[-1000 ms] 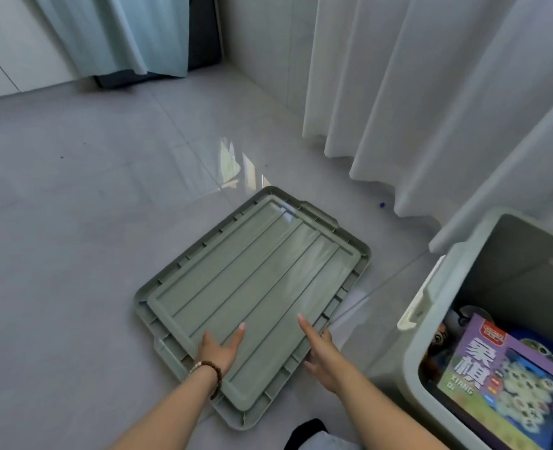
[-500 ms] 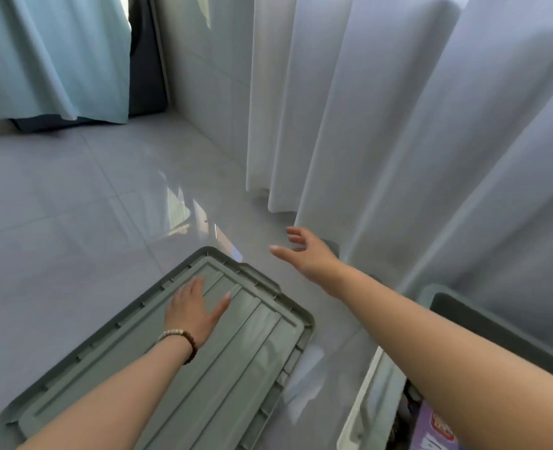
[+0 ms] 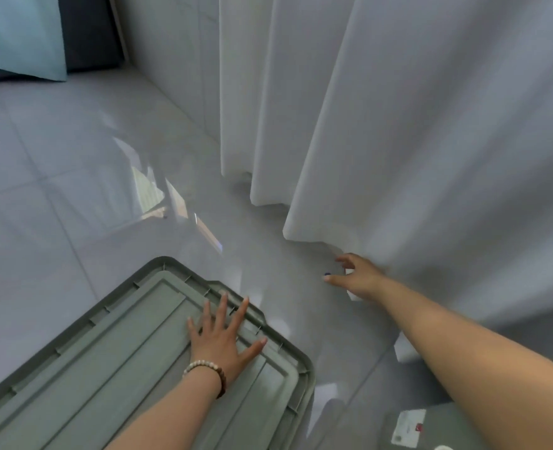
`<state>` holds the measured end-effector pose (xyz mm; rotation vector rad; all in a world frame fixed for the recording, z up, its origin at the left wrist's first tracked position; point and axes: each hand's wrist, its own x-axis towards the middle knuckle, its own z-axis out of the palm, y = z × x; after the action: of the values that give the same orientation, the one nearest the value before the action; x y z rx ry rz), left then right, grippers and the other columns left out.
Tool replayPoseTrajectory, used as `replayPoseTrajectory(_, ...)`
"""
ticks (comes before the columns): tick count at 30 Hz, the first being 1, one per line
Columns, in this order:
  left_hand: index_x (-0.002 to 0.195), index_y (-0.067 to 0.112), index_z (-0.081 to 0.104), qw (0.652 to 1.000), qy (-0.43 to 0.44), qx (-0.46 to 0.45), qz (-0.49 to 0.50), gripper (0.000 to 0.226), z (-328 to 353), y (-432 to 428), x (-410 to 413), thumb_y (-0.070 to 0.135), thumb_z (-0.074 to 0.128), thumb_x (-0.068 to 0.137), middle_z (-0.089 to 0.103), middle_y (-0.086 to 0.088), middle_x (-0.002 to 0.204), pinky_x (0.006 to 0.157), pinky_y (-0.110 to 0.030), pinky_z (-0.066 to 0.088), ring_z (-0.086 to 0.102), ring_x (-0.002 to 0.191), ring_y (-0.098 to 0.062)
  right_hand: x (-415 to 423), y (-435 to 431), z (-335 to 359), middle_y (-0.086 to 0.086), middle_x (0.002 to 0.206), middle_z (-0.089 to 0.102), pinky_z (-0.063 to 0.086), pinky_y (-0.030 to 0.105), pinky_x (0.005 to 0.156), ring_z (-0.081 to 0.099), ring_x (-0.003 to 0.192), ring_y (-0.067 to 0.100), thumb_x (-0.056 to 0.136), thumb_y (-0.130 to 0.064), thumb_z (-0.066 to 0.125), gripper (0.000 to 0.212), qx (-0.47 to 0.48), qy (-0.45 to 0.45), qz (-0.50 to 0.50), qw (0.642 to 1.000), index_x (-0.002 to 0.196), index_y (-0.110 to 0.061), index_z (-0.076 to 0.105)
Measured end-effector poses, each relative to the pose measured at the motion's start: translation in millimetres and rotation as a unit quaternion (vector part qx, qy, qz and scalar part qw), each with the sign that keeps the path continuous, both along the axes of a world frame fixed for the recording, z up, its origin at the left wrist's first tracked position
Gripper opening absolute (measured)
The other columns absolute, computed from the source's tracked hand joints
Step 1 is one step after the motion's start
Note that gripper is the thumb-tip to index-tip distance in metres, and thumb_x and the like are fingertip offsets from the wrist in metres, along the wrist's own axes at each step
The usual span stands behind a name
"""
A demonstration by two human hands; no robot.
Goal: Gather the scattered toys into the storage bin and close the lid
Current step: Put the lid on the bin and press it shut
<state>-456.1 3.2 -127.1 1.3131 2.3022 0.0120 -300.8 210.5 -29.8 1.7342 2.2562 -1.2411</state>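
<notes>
With the lid (image 3: pixel 122 368) pressed under the flat left hand (image 3: pixel 221 341), a blue toy (image 3: pixel 327 273) is reached for by the right hand (image 3: pixel 359 277), grip released, and could be flicked beneath the curtain (image 3: pixel 431 141).

Room corner: tiled floor, curtains on two sides, daylight.
Floor (image 3: pixel 57 190) is glossy pale grey tile with thin grout lines; a bright patch of reflected light (image 3: pixel 151 196) sits mid-scene. White curtain (image 3: pixel 431 125) fills the right side in deep vertical folds, hem reaching the floor. Far left, a teal curtain (image 3: pixel 15 34) hangs with its hem just above the floor; a dark panel (image 3: pixel 90 30) shows just right of it. A pale tiled wall (image 3: pixel 171 60) runs between the panel and the white curtain.
</notes>
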Motion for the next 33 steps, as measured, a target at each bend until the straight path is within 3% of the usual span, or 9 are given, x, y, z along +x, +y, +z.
replayPoseTrajectory(7,0.121,0.053,-0.045,0.999,-0.009,0.027,0.018,0.090,-35.2,11.3,0.2,0.094,-0.010,0.048,-0.046,0.004,0.141,0.089,-0.051,-0.040,-0.054,0.120,-0.023,-15.1,18.8,-60.4,0.009,0.143,0.040,0.034,0.026,0.102,0.043,0.128,0.023,0.083,-0.026,0.069,0.060,0.023,-0.039,0.002,0.999,0.137,-0.015,0.044)
replayPoseTrajectory(9,0.133,0.053,-0.031,0.999,0.006,0.033,0.016,0.093,-37.5,9.1,1.0,0.095,-0.001,0.056,-0.030,-0.001,0.151,0.097,-0.054,-0.033,-0.041,0.131,-0.025,-15.6,19.1,-74.4,0.010,0.142,0.042,0.031,0.024,0.105,0.043,0.128,0.024,0.085,-0.025,0.067,0.057,0.037,-0.058,0.009,0.998,0.136,-0.014,0.045)
replayPoseTrajectory(11,0.146,0.045,0.005,0.999,-0.026,-0.002,0.030,0.094,-30.5,7.7,1.5,0.093,0.014,0.066,0.009,-0.007,0.158,0.105,-0.057,-0.013,-0.004,0.142,-0.032,-17.9,16.9,-87.0,0.012,0.139,0.045,0.029,0.025,0.109,0.044,0.126,0.025,0.086,-0.021,0.065,0.049,0.044,-0.071,0.022,0.996,0.132,-0.012,0.051)
replayPoseTrajectory(12,0.146,0.043,0.011,1.000,-0.009,-0.001,0.015,0.095,-29.0,8.4,0.4,0.093,0.016,0.066,0.014,-0.007,0.157,0.106,-0.057,-0.011,0.002,0.141,-0.033,-19.3,15.6,-92.4,0.012,0.136,0.046,0.030,0.026,0.108,0.045,0.124,0.026,0.086,-0.019,0.065,0.043,0.056,-0.072,0.018,0.996,0.127,-0.012,0.055)
replayPoseTrajectory(15,0.129,0.051,-0.037,1.000,-0.001,0.016,0.005,0.097,-26.2,11.7,-2.9,0.095,-0.007,0.048,-0.045,0.002,0.143,0.089,-0.053,-0.039,-0.049,0.125,-0.027,-18.9,7.3,-105.1,0.010,0.122,0.057,0.042,0.025,0.093,0.056,0.110,0.025,0.086,-0.007,0.060,0.021,0.092,-0.059,-0.047,0.993,0.105,-0.013,0.067)
replayPoseTrajectory(19,0.119,0.048,-0.047,0.999,0.002,-0.039,0.006,0.094,-25.7,14.4,-1.6,0.091,-0.009,0.045,-0.057,0.003,0.130,0.100,-0.061,-0.025,-0.048,0.124,-0.031,-19.3,-12.1,-107.0,0.008,0.107,0.067,0.040,0.018,0.077,0.061,0.099,0.023,0.085,-0.001,0.055,0.019,0.056,-0.049,-0.058,0.996,0.094,-0.009,0.070)
replayPoseTrajectory(25,0.127,0.046,-0.037,1.000,0.004,-0.025,0.008,0.095,-4.2,6.2,-1.0,0.086,-0.025,0.041,-0.027,0.004,0.153,0.111,-0.057,-0.010,-0.024,0.141,-0.029,-6.6,4.1,-30.4,0.005,0.086,0.060,0.049,0.029,0.080,0.056,0.080,0.019,0.083,-0.006,0.064,0.012,0.034,0.008,0.018,0.999,0.089,-0.016,0.065)
replayPoseTrajectory(29,0.129,0.037,-0.035,0.999,-0.007,-0.013,0.029,0.099,18.6,-18.9,26.6,0.080,-0.034,0.040,-0.016,0.000,0.157,0.114,-0.051,-0.008,-0.014,0.145,-0.024,27.3,-5.6,39.8,0.007,0.078,0.058,0.052,0.023,0.065,0.056,0.065,0.018,0.082,0.003,0.064,0.015,0.015,0.032,0.045,0.998,0.097,-0.003,0.065)
replayPoseTrajectory(33,0.145,0.031,-0.018,0.998,-0.044,0.007,0.036,0.090,69.6,-30.4,66.2,0.078,-0.004,0.069,-0.012,0.000,0.158,0.116,-0.048,-0.010,-0.013,0.145,-0.021,70.7,-46.9,124.1,0.005,0.081,0.060,0.051,0.019,0.064,0.058,0.063,0.012,0.085,-0.002,0.064,0.014,0.038,0.063,0.069,0.995,0.099,-0.005,0.064)
